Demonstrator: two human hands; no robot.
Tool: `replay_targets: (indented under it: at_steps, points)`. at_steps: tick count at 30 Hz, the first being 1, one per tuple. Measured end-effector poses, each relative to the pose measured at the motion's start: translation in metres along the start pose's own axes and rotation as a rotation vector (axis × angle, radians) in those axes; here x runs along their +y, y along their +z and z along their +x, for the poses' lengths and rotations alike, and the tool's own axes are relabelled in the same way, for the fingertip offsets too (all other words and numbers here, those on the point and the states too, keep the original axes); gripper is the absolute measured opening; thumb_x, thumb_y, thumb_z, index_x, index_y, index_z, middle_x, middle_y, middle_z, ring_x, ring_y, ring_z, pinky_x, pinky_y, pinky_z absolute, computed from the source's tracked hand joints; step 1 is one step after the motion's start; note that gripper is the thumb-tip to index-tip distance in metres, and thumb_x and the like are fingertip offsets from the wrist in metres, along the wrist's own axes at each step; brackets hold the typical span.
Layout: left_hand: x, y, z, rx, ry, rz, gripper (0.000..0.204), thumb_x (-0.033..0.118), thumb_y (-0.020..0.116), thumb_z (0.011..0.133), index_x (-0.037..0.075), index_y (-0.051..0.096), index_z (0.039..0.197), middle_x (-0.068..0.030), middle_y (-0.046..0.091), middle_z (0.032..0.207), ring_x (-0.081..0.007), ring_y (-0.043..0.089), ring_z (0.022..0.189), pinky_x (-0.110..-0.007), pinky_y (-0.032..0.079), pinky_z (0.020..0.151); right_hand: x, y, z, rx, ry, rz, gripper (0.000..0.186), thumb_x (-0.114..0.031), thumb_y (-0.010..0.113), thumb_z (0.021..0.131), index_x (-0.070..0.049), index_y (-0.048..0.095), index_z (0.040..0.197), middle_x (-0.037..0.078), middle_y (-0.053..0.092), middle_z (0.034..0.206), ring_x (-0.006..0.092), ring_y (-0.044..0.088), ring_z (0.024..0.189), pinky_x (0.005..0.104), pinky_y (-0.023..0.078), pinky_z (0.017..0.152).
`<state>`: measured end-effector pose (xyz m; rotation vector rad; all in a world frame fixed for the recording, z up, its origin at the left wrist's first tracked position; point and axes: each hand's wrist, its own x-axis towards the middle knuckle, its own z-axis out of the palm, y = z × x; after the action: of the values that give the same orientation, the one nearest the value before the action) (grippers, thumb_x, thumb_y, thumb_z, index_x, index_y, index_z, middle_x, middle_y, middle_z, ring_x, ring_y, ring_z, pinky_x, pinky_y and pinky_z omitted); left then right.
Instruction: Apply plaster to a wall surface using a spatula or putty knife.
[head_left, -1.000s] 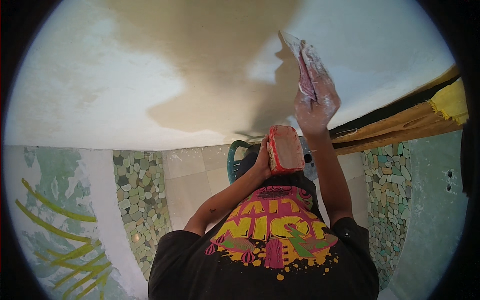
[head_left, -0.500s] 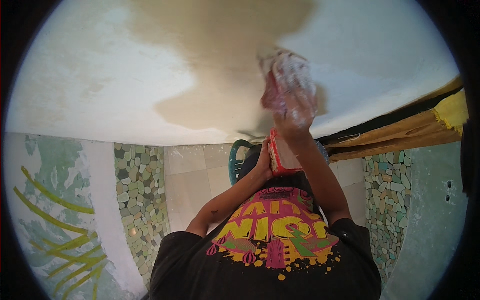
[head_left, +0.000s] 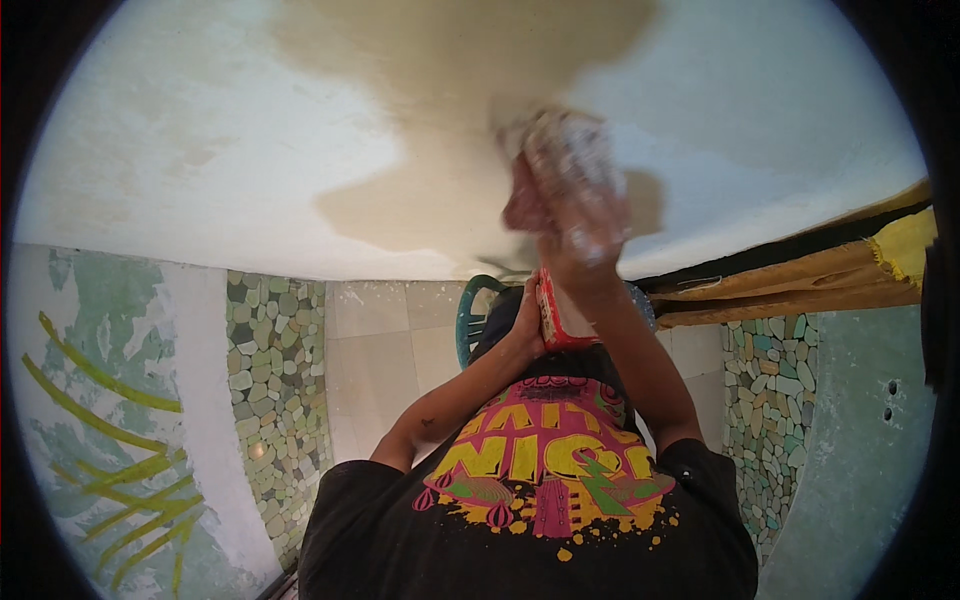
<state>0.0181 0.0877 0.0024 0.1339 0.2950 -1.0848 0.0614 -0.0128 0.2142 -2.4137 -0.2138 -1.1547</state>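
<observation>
My right hand [head_left: 575, 190] is raised against the pale wall [head_left: 260, 190], its back and fingers caked with white paste. Motion smears the fingers, and I cannot make out whether the reddish patch beside them belongs to a held thing. My left hand [head_left: 527, 322] grips the left side of a red-rimmed tub [head_left: 568, 343] close to my chest. Whitish material shows inside the tub, partly hidden by my right forearm.
A green plastic chair [head_left: 468, 325] stands below the wall. At the right hangs brown cloth [head_left: 770, 270] with a yellow piece [head_left: 905, 245]. Pebbled strips [head_left: 265, 390] flank the tiled floor [head_left: 370, 370]. Yellow-green streaks mark the peeling left surface [head_left: 110, 330].
My right hand has shifted slightly left and down along the wall. My left hand keeps its hold on the tub. The whole view has tilted a little.
</observation>
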Motion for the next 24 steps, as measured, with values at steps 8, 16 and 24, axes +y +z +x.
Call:
replay_targets:
  at_steps: [8, 16, 24]
  points:
    - [0.013, -0.004, 0.006, 0.053, -0.026, 0.068, 0.072, 0.064, 0.034, 0.102, 0.01, 0.044, 0.149, -0.0163, 0.056, 0.143, -0.0339, 0.056, 0.131, -0.053, 0.044, 0.111, 0.017, 0.046, -0.028, -0.096, -0.055, -0.173, 0.062, -0.01, 0.066, 0.076, -0.013, 0.064, 0.137, 0.01, 0.061, 0.14, 0.0292, 0.055, 0.132, 0.05, 0.034, 0.117]
    - [0.017, 0.013, 0.002, 0.126, 0.049, 0.127, 0.073, 0.065, 0.033, 0.101, 0.011, 0.045, 0.148, -0.016, 0.056, 0.143, -0.0337, 0.055, 0.132, -0.053, 0.043, 0.112, 0.017, -0.009, -0.021, -0.088, -0.023, -0.136, 0.053, -0.015, 0.067, 0.08, -0.012, 0.066, 0.133, 0.008, 0.063, 0.137, 0.0274, 0.056, 0.132, 0.0496, 0.037, 0.115]
    - [0.034, 0.024, 0.001, 0.038, -0.15, 0.077, 0.066, 0.06, 0.033, 0.103, 0.011, 0.048, 0.146, -0.0138, 0.058, 0.141, -0.0343, 0.059, 0.126, -0.057, 0.045, 0.109, 0.084, -0.02, -0.05, -0.168, -0.052, -0.309, 0.059, -0.02, 0.076, 0.075, -0.017, 0.067, 0.133, 0.006, 0.066, 0.133, 0.0266, 0.062, 0.123, 0.0491, 0.043, 0.11]
